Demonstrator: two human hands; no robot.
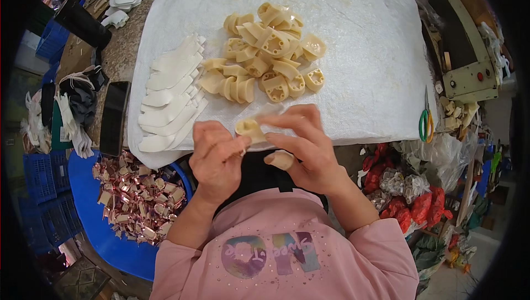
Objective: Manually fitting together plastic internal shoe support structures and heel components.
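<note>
At the table's near edge, my left hand pinches a cream plastic piece, curved and hollow like a shoe heel. My right hand is at its other side, slightly blurred. Its fingers close on a pale white strip that lies along the piece and is partly hidden by them. A beige cover sits at the thumb of that hand. Beyond my hands is a heap of similar cream heels, several showing holes in their ends. To its left, white curved strips lie in overlapping rows.
A white sheet covers the table. A black phone lies at its left. Below stands a blue basin full of pinkish metallic pieces. Scissors with green and orange handles rest at the right edge. Plastic bags crowd the lower right.
</note>
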